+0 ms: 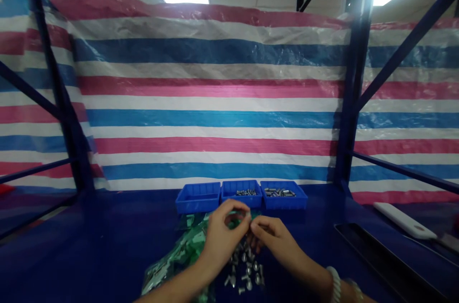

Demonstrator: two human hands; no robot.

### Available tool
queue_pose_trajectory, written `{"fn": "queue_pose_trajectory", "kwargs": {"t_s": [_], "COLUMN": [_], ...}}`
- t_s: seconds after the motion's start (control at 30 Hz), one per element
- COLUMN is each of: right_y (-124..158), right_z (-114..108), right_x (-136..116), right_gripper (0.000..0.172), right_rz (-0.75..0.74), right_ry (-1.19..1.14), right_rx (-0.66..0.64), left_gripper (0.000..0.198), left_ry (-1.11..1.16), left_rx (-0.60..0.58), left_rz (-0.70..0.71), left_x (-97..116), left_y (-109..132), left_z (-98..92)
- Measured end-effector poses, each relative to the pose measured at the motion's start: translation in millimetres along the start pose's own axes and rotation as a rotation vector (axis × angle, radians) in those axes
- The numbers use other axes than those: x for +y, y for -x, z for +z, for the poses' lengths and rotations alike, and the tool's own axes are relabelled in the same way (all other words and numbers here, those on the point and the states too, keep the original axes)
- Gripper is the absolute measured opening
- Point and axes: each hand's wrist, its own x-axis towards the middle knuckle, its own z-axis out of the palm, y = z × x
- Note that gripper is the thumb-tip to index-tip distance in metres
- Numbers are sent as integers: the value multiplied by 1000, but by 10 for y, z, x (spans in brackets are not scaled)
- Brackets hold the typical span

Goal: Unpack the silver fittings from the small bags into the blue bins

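Note:
My left hand (220,236) and my right hand (274,238) meet above a loose heap of small silver screws (245,269) on the dark blue shelf. The left fingers pinch a small metal piece near the fingertips. The right fingers curl toward it, closed on something too small to make out. A green plastic bag (182,250) with small parts lies under and left of my left hand. Behind the hands stand three blue trays: the left tray (198,196) looks empty, the middle tray (241,192) and right tray (284,193) hold metal parts.
A striped red, white and blue tarp (215,102) closes the back and sides. Dark blue rack posts (349,102) rise left and right. A long black tray (380,260) and a white flat object (399,219) lie at the right.

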Motion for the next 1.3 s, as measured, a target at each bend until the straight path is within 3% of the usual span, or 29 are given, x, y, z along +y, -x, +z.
{"fn": "queue_pose_trajectory", "kwargs": {"t_s": [0.07,0.17,0.27,0.4,0.5,0.63,0.8,0.93,1.03,1.17,1.3], "right_y": [-3,3,15,13,-4,-22,-31,-18,10,43,38], "right_z": [-56,-137,-180,-181,-150,-119,-158,-175,-163,-138,-113], "right_x": [7,27,64,122,149,145,58,-40,-88,-121,-121], "right_gripper": [34,20,16,32,28,13,12,8,8,13,22], "right_rz": [-70,-109,-172,-276,-283,-306,-261,-251,-286,-293,-210], "right_ry": [190,427,616,715,730,721,489,323,389,487,394], "right_rx": [56,87,8,-173,-208,-108,107,148,188,244,245], "left_gripper": [12,16,25,32,33,32,29,32,29,19,9], "left_ry": [-183,-263,-299,-304,-280,-238,-198,-157,-87,49,99], "left_rx": [-6,-83,-123,-108,-87,-76,-145,-240,-262,-236,-160], "left_rz": [145,165,144,138,145,143,114,76,34,-104,-163], "left_x": [-69,-237,-402,-452,-405,-319,-190,-96,-61,-58,-57], "left_y": [-279,-726,-923,-679,-390,-189,-98,3,60,82,98], "left_z": [-16,-29,-38,-87,-140,-192,-152,-62,-3,43,68]}}
